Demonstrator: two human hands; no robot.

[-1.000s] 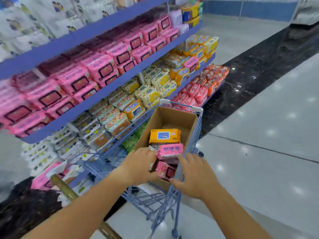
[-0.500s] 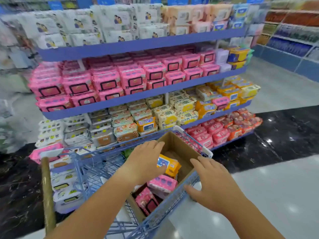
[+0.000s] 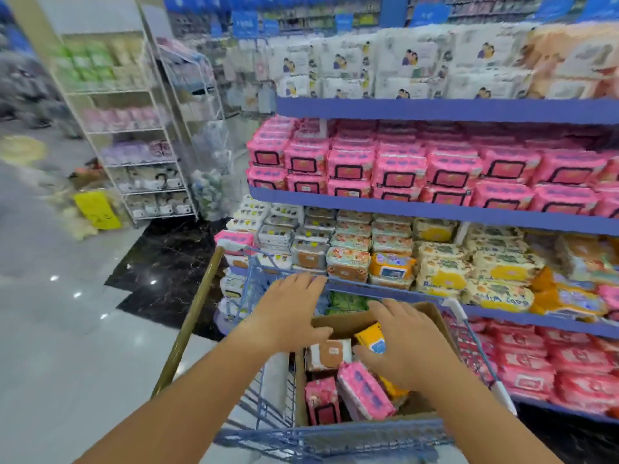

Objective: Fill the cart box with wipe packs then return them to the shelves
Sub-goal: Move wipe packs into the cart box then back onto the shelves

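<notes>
Wipe packs (image 3: 363, 390), pink, orange and white, lie jumbled in the cardboard box (image 3: 338, 324) inside the blue wire cart (image 3: 335, 437). Over them the right hand (image 3: 402, 349) has its fingers curled around an orange pack (image 3: 371, 339). The left hand (image 3: 291, 313) rests spread and empty over the box's left edge. Blue shelves (image 3: 445, 110) of wipes stand just beyond.

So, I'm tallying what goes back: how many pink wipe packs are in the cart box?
2 show: one pink pack upright at the near left of the cardboard box, another tilted beside it, under the right hand. More may be hidden beneath.
</notes>
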